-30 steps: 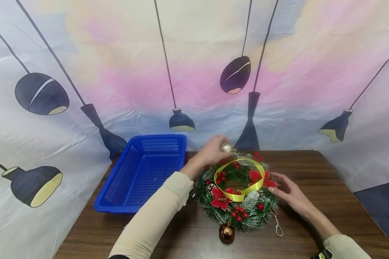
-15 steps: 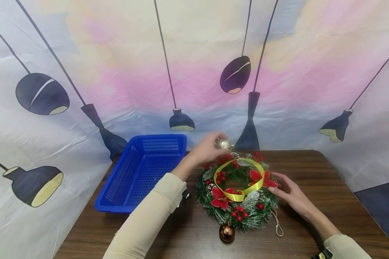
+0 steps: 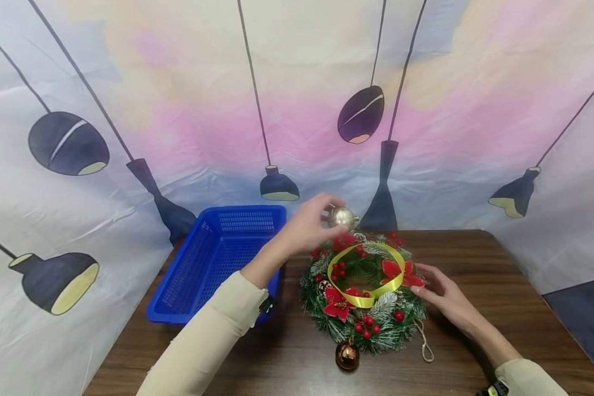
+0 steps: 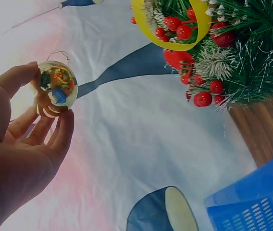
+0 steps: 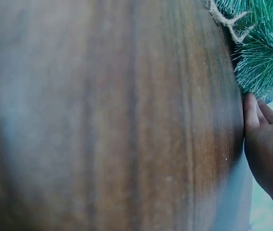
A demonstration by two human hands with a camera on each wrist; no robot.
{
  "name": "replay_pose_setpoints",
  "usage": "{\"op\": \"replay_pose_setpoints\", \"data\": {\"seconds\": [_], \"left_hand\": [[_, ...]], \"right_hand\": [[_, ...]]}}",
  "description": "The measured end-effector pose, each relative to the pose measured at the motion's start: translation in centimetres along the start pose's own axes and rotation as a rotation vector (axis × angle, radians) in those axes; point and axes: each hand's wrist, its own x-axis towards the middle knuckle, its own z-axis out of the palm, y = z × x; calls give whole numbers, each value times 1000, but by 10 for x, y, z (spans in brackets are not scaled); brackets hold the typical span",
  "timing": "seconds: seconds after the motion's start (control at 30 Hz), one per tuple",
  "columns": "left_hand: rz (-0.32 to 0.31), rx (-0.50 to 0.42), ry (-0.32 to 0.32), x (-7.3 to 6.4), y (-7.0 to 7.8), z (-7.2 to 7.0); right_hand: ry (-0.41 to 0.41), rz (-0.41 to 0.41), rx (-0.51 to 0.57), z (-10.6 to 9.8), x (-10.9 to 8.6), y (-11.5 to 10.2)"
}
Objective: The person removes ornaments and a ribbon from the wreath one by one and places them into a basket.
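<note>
My left hand [image 3: 311,220] holds a shiny silver-gold bauble [image 3: 342,218] above the back left of a Christmas wreath [image 3: 386,330]. In the left wrist view, thumb and fingertips pinch the bauble [image 4: 59,91] from its sides, and a thin hanging loop stands out from its top. The wreath carries red flowers, red berries and frosted sprigs, with a loop of yellow ribbon [image 3: 393,283] lying over its middle. My right hand [image 3: 445,294] rests at the wreath's right edge by a red flower [image 3: 398,273], fingers nearly straight. A copper bauble [image 3: 347,356] sits at the wreath's front.
A blue plastic basket [image 3: 170,317] stands to the left on the wooden table [image 3: 480,258], partly behind my left arm. A twine loop [image 3: 427,349] trails from the wreath at the right front. Behind the table hangs a cloth [image 3: 307,82] printed with lamps.
My left hand has lifted away from the wreath, moving up and slightly left with the silver-gold bauble, which shows more fully now. My right hand and the wreath have stayed put.
</note>
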Motion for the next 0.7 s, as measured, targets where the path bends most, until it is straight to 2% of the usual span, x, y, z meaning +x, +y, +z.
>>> {"op": "replay_pose_setpoints", "data": {"seconds": [0.13,0.23,0.4,0.53,0.7], "left_hand": [[23,-32,10,-9,5,-3],[30,-80,1,-15,8,-4],[39,-99,-18,-24,11,-5],[55,-125,-21,-30,9,-5],[32,-145,2,-39,-1,-8]], "right_hand": [[-1,-3,1,0,0,-2],[3,-7,5,-1,-1,-4],[0,-9,16,-1,-2,-6],[0,-6,26,-2,-2,-5],[-7,12,20,-2,-1,-3]]}}
